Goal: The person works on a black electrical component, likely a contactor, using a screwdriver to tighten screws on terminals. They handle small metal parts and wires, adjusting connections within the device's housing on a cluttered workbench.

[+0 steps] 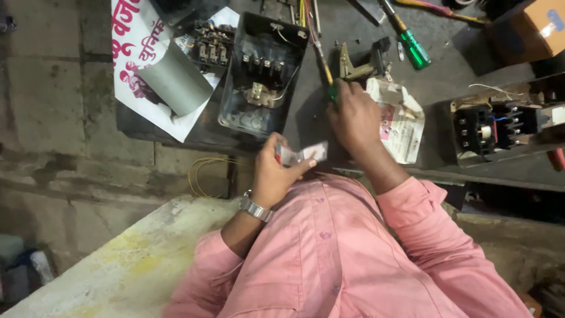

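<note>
L hand (275, 171) holds small packet (303, 154); R hand (353, 115) grips screwdriver (325, 70).

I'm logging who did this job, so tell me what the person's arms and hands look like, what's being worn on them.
Both arms wear the long sleeves of a pink buttoned shirt, pushed up toward the elbows. A silver metal wristwatch sits on the left wrist. The left hand and right hand are bare: no gloves, and no rings that can be made out.

**One head camera, looking steeply down**

I have a single view, worn on the head and tilted down over the pink shirt front (347, 259) toward a dark workbench top (435, 88). It sits close: both hands fill the centre, the bench lies just beyond them, and stone flooring shows off to the left hand's (272, 174) side.
</note>
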